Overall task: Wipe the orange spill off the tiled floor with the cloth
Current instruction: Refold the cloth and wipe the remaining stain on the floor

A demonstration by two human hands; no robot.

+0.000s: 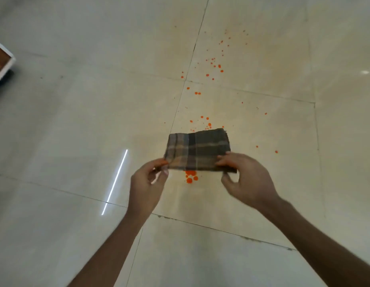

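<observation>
A folded brown plaid cloth (197, 151) hangs in the air above the floor, held flat between both hands. My left hand (147, 183) pinches its near left corner. My right hand (245, 178) pinches its near right corner. Orange spill drops (190, 177) lie on the cream tiled floor (76, 121) just below the cloth's near edge. More orange drops (208, 124) show beyond its far edge, and a trail of small orange spots (216, 66) runs away up the tiles. The cloth hides part of the spill.
A wooden piece of furniture with a white edge (1, 65) stands at the far left. Grout lines cross the glossy floor, and a bright light reflection (115, 181) streaks the tile to the left of my hands.
</observation>
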